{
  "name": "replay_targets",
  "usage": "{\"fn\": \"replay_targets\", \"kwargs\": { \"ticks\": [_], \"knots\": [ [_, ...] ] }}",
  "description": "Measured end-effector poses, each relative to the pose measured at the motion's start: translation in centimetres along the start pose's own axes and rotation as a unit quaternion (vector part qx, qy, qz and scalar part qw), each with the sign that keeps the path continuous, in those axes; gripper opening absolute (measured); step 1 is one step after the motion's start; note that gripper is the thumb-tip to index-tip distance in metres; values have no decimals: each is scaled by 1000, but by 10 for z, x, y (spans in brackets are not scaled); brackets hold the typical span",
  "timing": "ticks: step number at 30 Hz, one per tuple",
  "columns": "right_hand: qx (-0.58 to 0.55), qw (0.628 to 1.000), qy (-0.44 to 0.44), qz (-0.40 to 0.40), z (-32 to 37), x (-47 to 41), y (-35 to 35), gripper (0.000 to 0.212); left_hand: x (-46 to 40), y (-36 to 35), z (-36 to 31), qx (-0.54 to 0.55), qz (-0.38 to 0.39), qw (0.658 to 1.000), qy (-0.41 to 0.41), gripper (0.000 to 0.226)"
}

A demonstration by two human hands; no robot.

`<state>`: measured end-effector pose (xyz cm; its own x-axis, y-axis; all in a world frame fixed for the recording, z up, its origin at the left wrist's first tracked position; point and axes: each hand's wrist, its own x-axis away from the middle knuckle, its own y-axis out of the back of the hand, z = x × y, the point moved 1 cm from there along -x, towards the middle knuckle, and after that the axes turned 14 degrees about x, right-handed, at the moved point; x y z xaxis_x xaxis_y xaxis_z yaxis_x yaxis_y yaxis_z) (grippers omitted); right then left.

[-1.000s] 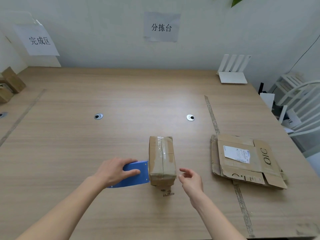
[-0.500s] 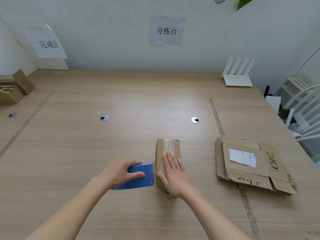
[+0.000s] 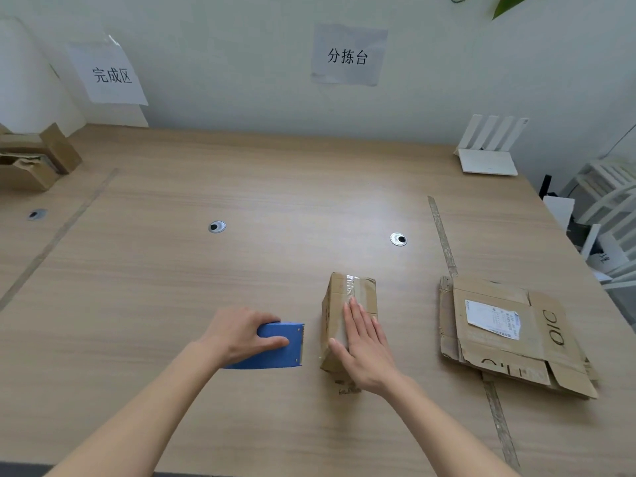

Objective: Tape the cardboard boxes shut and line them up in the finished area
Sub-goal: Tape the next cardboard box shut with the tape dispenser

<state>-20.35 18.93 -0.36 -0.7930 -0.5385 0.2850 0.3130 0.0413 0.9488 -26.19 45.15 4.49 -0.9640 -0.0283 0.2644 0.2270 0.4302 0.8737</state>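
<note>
Item: small cardboard box (image 3: 349, 311), lower centre of the frame, standing on the worktop (image 3: 241, 270), clear tape running along its top. My right hand (image 3: 366, 349) lies flat on that top, fingers (image 3: 358, 318) straight and close together, pressing rather than gripping. My left hand (image 3: 237, 335), left of the box and apart from it, has its fingers clamped round a blue tape dispenser (image 3: 275, 346), toothed edge facing the box with a narrow gap between. Open room: broad bare wood across the middle and left of the frame, up to the far wall; the near edge runs along the bottom. Right of the box, well apart, a flattened carton (image 3: 509, 335) bearing a white shipping label, print too small to read, and large letters reading "OIC". Strips of tape (image 3: 442, 235) mark lines on the worktop, one right of centre and one at the left. Upper left: more cardboard boxes (image 3: 34, 160) under a paper sign (image 3: 110, 75) reading 完成区. Top centre: a sign (image 3: 348, 56) reading 分拣台. Two round cable grommets (image 3: 216, 227) mid-worktop. Upper right: white router (image 3: 488, 149); white chairs (image 3: 605, 208) past the right edge. Pale wall, light wood grain.
</note>
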Motion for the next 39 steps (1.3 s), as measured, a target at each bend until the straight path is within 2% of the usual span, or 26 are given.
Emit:
{"fn": "replay_targets", "kwargs": {
  "ticks": [10,15,20,24,27,30,34,39],
  "knots": [
    [2,1000,1,-18,5,0,-4,78,-26,-51,-42,-112,-19,992,49,55],
    [4,1000,5,-19,12,3,-3,77,-30,-41,-46,-187,-23,980,63,36],
    [-24,999,-6,-27,5,5,-2,81,-19,-60,-22,-146,-88,982,75,44],
    [-40,993,-43,-107,20,3,-5,91,-11,-88,7,-91,-139,986,34,35],
    [-22,980,-92,-175,36,-3,-10,88,-6,-103,20,-83,-142,986,37,47],
    [4,975,-120,-185,51,-10,-19,86,-1,-113,27,-88,-167,982,19,51],
    [20,967,-153,-203,61,-13,-23,86,7,-126,32,-72,-160,984,24,61],
    [51,958,-152,-239,54,-11,-29,92,15,-139,37,-56,-165,984,46,68]
  ]
}}
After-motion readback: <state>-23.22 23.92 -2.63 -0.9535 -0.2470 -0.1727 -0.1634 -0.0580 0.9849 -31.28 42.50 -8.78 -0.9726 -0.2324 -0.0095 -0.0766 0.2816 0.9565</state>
